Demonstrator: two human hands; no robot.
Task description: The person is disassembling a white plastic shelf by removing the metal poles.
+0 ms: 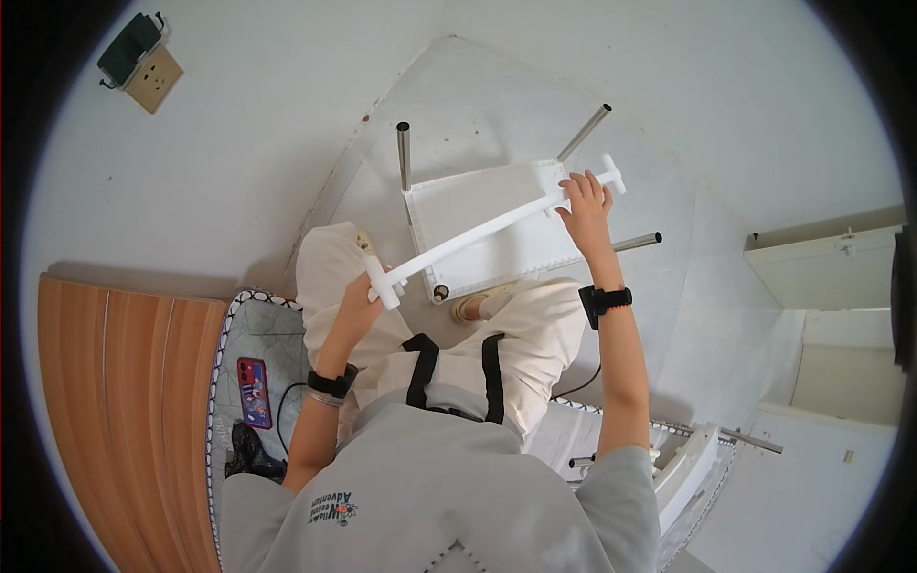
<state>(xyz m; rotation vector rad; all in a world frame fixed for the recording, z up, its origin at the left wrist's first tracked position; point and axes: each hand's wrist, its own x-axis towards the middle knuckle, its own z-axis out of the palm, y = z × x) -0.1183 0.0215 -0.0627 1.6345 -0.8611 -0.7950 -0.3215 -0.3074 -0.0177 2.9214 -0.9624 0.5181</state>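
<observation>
A long white plastic bar (pixel 482 230) with a short crosspiece at each end slants up to the right in front of me. My left hand (pixel 358 304) is closed around its near left end, just beside the crosspiece. Near the far right end, my right hand (pixel 586 212) grips the bar with its fingers curled over it. Beneath the bar lies a white rectangular shelf panel (pixel 465 199) with a raised rim. Metal tubes stand up from its corners, among them a far left tube (pixel 404 158) and a far right tube (pixel 584 134).
To my left are a slatted wooden headboard (pixel 124 382), a phone in a patterned case (pixel 254 392) and a black plastic bag (pixel 250 451). More white parts (pixel 690 477) and a loose metal tube (pixel 755 440) lie at my right. A wall socket (pixel 153 79) is at the upper left.
</observation>
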